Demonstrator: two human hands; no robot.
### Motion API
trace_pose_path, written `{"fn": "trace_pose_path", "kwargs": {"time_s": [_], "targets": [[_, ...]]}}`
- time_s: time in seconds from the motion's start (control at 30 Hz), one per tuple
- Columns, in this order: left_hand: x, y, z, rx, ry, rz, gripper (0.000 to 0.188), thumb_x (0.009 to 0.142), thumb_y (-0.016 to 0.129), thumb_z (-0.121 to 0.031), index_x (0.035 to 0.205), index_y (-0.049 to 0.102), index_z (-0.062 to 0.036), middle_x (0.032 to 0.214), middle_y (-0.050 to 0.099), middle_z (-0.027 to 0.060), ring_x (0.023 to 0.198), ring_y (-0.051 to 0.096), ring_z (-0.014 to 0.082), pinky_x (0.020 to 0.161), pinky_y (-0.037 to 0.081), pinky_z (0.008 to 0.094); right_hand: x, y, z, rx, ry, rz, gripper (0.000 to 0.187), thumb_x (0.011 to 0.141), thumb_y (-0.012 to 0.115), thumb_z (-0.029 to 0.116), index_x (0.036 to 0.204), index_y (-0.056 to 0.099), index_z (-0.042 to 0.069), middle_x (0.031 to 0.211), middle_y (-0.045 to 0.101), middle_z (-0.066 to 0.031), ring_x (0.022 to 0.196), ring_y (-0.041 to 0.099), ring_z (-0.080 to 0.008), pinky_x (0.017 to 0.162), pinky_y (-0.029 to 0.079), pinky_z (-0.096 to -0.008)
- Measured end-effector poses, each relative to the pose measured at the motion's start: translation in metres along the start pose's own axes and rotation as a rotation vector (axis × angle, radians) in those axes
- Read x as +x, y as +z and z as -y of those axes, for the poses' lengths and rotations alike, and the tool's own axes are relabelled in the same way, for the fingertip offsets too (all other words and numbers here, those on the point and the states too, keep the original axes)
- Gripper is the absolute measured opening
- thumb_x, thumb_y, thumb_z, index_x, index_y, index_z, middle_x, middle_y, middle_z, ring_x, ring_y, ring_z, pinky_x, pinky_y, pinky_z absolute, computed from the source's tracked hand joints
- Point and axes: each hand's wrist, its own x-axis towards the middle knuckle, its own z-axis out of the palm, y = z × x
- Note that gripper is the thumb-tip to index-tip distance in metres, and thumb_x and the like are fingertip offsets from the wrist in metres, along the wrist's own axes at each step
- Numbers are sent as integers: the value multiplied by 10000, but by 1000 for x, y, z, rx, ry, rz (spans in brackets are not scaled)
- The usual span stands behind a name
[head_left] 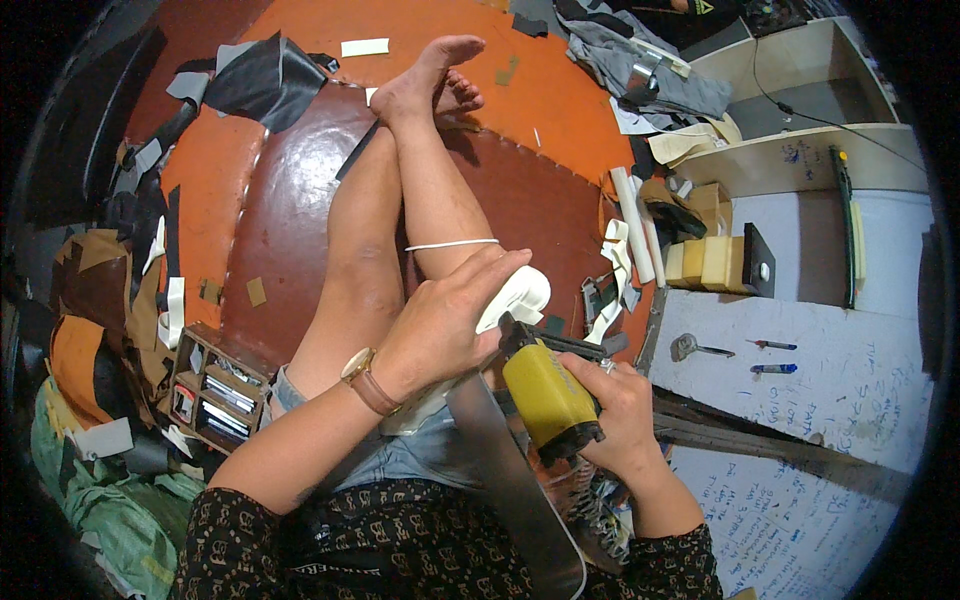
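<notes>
My left hand [440, 315], with a watch on its wrist, is closed on a folded white strip [520, 292] over my lap. A thin white cord [452, 243] runs across my shin just beyond it. My right hand [618, 405] grips a yellow and black staple gun [552, 395], its black nose right against the near edge of the white strip. The gun partly hides the fingers of my right hand. Below the gun, a long dark strip with a smooth sheen [515, 485] lies across my lap toward my body.
At the right is a white bench [790, 350] with pens [772, 369] and yellow foam blocks [715, 263]. An open wooden box [205, 385] stands at the left among fabric scraps. Coiled grey hose [600, 515] lies beside my right forearm. Dark leather-like pieces [265, 85] are on the floor.
</notes>
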Motion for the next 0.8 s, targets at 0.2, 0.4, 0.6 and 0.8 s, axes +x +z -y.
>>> {"fn": "trace_pose_path", "kwargs": {"time_s": [0.2,0.4,0.6,0.8], "targets": [[0,0,2,-3,14,-8,829,766,750,-26,1545,482,-126,1462,580,199,1175,685,438,1002,588,492,1,2,4,11,32,-10,579,713,886,360,1230,746,142,754,737,-114,693,735,-290,695,517,-419],[-1,1,3,22,-19,-3,844,764,770,-23,1548,481,-140,1497,563,230,1200,676,447,1011,584,500,4,3,12,9,59,-28,505,730,875,332,1185,750,155,714,716,-116,677,729,-307,687,535,-449],[-1,-1,-3,30,-53,-1,818,759,763,-2,1528,509,-121,1501,586,183,1272,645,410,1042,576,488,2,5,18,-89,89,-8,473,733,867,309,1162,741,156,745,732,-120,694,731,-332,682,541,-470],[-6,-1,-8,35,-78,12,787,769,753,8,1514,525,-101,1504,594,157,1326,618,382,1071,565,469,-6,7,19,-68,80,-4,509,714,883,311,1171,725,149,743,734,-119,678,728,-332,675,549,-470]]}}
